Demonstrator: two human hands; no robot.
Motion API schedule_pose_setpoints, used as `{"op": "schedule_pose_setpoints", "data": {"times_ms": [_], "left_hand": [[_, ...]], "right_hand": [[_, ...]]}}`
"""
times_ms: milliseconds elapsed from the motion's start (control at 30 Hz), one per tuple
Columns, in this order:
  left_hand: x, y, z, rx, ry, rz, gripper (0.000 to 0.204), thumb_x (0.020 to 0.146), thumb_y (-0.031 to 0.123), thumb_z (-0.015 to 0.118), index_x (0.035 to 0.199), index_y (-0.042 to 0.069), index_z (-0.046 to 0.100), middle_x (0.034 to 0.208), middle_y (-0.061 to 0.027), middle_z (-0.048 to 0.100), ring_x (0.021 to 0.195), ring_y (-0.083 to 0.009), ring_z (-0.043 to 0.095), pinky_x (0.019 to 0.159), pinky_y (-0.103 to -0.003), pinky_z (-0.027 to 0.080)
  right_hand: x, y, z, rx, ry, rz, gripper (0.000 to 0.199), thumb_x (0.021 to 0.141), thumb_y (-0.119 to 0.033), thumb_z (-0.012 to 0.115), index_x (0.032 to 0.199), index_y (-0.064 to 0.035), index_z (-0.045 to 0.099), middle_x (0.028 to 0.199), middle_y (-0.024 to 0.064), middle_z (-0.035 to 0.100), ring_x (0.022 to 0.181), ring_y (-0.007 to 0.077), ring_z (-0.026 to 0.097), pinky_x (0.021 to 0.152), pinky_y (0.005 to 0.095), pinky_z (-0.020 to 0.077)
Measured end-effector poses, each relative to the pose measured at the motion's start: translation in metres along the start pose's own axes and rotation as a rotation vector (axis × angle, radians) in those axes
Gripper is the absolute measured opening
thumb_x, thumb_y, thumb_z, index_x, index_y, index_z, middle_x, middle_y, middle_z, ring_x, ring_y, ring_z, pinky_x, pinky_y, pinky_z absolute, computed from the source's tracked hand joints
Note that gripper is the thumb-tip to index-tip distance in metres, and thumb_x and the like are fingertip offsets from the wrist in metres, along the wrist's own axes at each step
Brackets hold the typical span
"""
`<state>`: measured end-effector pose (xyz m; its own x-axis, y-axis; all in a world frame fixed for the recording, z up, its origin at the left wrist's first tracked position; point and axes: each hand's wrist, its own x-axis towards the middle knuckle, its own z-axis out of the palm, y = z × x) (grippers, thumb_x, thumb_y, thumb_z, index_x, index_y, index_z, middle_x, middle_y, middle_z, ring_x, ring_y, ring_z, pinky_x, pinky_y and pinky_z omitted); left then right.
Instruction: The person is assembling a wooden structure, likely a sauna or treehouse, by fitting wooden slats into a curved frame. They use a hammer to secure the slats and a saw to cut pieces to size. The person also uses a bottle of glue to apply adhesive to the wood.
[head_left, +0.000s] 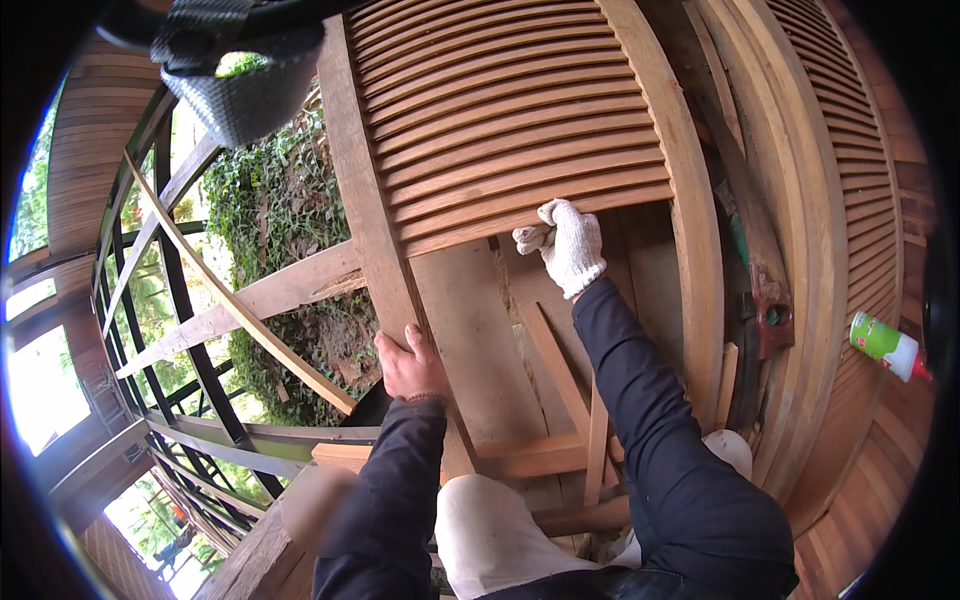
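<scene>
A wooden louvred shutter (510,110) lies in front of me, its many slats running between two long side pieces. My bare left hand (412,368) is wrapped over the left side piece (365,180), below the slatted part. In a white knit glove, my right hand (568,245) is closed with fingers curled, just at the near edge of the lowest slat (520,217). Whatever those fingers may pinch is hidden. Nearer to me, the frame has no slats, and boards show through it. The right side piece (695,230) has a scalloped inner edge.
Loose wood strips (560,365) lie inside the frame's near part. Right of it are a long tool with a worn reddish handle (772,310), another louvred frame (800,150) and a green-and-white bottle (884,340) with a red cap. A thin curved strip (240,300) slants at left.
</scene>
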<state>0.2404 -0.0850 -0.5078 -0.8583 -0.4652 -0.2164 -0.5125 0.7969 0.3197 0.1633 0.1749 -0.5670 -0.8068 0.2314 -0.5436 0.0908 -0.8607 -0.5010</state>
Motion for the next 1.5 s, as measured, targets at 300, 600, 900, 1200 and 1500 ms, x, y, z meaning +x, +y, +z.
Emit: {"op": "schedule_pose_setpoints", "data": {"times_ms": [300,600,900,1200,1500], "left_hand": [[0.004,-0.008,0.002,0.007,0.051,0.04,0.065,0.098,0.051,0.051,0.134,-0.003,0.051,0.121,-0.0287,0.064,0.108,-0.0463,0.064,0.09,-0.051,0.051],[-0.005,0.009,-0.011,-0.023,-0.044,0.004,0.065,0.101,0.051,0.046,0.137,-0.003,0.046,0.12,-0.0314,0.063,0.11,-0.0495,0.062,0.094,-0.053,0.048],[-0.004,0.005,-0.003,-0.027,0.027,0.02,0.059,0.097,0.051,0.052,0.129,0.002,0.052,0.116,-0.0251,0.066,0.103,-0.0454,0.066,0.087,-0.051,0.052],[0.002,-0.001,-0.005,-0.006,-0.013,0.027,0.061,0.098,0.049,0.051,0.131,-0.002,0.05,0.118,-0.0293,0.064,0.105,-0.048,0.064,0.089,-0.051,0.051],[0.0,-0.007,-0.002,-0.07,-0.021,0.085,0.059,0.099,0.046,0.048,0.132,-0.004,0.051,0.116,-0.0321,0.064,0.106,-0.0493,0.063,0.091,-0.051,0.05]], "right_hand": [[0.003,-0.005,0.003,0.053,0.054,0.042,0.014,0.093,-0.009,0.057,0.083,-0.0015,0.062,0.069,0.0121,0.062,0.056,0.0378,0.07,0.046,0.0462,0.0591],[-0.007,-0.011,0.012,-0.021,0.226,0.048,0.019,0.093,-0.011,0.056,0.074,-0.0088,0.054,0.066,0.0037,0.049,0.048,0.0258,0.054,0.046,0.0378,0.0458],[0.01,-0.038,-0.026,-0.225,0.285,-0.236,0.016,0.088,-0.016,0.059,0.073,-0.0156,0.055,0.078,-0.0033,0.053,0.076,0.0145,0.054,0.068,0.0349,0.0488],[0.027,-0.027,0.013,0.087,0.679,-0.293,0.091,0.09,-0.059,0.059,0.162,-0.0136,0.027,0.164,0.0118,0.03,0.146,0.0277,0.03,0.122,0.0447,0.019],[0.026,-0.04,0.009,0.24,0.589,-0.202,0.084,0.088,-0.068,0.063,0.15,-0.013,0.048,0.161,0.0106,0.033,0.149,0.0269,0.026,0.122,0.0445,0.0176]]}}
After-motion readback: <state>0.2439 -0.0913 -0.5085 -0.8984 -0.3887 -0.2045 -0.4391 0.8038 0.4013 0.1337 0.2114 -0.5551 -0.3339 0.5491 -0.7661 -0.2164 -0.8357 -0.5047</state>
